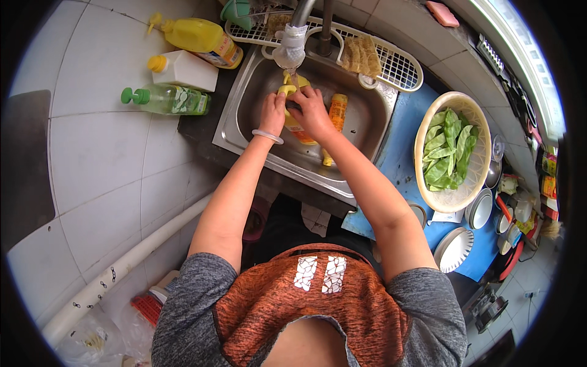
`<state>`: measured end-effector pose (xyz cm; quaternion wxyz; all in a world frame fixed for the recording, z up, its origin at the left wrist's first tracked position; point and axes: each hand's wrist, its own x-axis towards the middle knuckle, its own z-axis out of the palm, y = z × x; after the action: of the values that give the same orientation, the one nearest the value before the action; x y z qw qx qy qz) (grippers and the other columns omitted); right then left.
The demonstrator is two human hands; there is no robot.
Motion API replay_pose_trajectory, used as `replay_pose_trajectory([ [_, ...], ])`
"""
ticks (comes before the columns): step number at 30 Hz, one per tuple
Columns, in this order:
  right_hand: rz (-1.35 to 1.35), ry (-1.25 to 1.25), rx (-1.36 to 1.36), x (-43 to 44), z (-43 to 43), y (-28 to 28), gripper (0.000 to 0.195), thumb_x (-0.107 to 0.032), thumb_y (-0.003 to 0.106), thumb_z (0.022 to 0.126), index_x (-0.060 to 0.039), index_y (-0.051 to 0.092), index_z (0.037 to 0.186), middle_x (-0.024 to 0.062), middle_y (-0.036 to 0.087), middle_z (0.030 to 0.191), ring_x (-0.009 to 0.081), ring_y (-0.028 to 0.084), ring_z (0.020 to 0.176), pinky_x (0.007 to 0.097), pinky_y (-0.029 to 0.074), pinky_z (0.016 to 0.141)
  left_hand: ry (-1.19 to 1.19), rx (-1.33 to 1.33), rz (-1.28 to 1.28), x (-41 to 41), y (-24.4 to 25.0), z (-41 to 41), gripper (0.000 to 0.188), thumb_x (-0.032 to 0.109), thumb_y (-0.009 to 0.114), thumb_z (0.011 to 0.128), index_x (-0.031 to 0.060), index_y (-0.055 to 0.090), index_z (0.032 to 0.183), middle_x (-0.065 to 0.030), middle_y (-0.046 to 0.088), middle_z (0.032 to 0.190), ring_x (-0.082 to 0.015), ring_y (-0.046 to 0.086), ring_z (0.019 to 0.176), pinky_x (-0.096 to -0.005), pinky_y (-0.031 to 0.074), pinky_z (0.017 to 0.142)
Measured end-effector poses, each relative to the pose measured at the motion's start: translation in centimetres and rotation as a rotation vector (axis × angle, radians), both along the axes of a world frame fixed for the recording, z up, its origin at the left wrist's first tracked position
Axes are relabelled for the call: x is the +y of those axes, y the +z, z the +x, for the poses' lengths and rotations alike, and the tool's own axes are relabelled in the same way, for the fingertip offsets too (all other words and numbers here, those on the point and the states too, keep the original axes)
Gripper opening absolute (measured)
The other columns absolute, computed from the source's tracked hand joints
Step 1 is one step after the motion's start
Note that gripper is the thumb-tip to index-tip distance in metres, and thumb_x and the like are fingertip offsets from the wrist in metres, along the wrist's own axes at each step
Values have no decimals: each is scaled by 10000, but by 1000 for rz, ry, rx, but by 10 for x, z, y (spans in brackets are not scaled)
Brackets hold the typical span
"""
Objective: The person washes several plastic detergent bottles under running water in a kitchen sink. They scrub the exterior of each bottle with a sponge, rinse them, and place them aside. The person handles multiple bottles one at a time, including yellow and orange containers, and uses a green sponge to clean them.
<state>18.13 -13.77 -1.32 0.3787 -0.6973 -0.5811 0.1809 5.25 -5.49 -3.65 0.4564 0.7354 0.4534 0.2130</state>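
Note:
Both hands are in the stainless steel sink [250, 133], under the tap [291, 46], whose outlet is wrapped in white material. A thin stream of water falls from it. My left hand [273, 112] grips the upper part of a yellow plastic bottle [296, 130] with a handle and an orange label. My right hand [312, 110] lies on the same bottle from the other side, its fingers near the neck. The bottle's lower end points towards me. To the right, an orange bottle [338, 111] with a yellow cap lies in the sink.
Left of the sink are a yellow pump bottle [199, 36], a white jug [188, 71] and a green pump bottle [169, 100]. Behind it, a white rack [399, 69] holds loofah pieces [361, 55]. At right, a basket [477, 183] of flat green beans and several bowls stand on a blue surface [399, 160].

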Motion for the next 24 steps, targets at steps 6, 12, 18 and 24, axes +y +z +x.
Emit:
replay_pose_trajectory([
  [6, 144, -453, 353, -9, 14, 5, 323, -108, 731, 800, -35, 641, 1101, 189, 594, 1059, 361, 585, 976, 402, 478, 888, -124, -101, -46, -16, 3, 10, 563, 202, 690, 866, -26, 472, 1332, -238, 540, 1290, -392, 521, 1213, -414, 412, 1041],
  [12, 84, -168, 77, -1, 19, 34, 307, -65, 724, 757, -43, 667, 1058, 184, 577, 1128, 400, 519, 1060, 451, 457, 927, -188, -105, 25, -44, -3, 19, 684, 122, 720, 787, -26, 390, 1368, -260, 406, 1406, -415, 405, 1323, -436, 346, 1110],
  [18, 117, -93, 61, -15, 18, 45, 293, -58, 724, 752, -60, 672, 1041, 166, 583, 1084, 393, 508, 1043, 451, 448, 923, -154, -93, 48, -57, -9, 27, 664, 139, 747, 782, -23, 415, 1333, -227, 449, 1372, -406, 432, 1294, -451, 372, 1085],
  [24, 232, -400, 75, -17, 18, 24, 311, -89, 722, 795, -51, 646, 1095, 186, 572, 1092, 389, 512, 1038, 447, 447, 910, -88, -178, 154, -72, -1, 27, 620, 53, 707, 742, -34, 474, 1310, -210, 422, 1418, -381, 438, 1303, -414, 370, 1097],
])
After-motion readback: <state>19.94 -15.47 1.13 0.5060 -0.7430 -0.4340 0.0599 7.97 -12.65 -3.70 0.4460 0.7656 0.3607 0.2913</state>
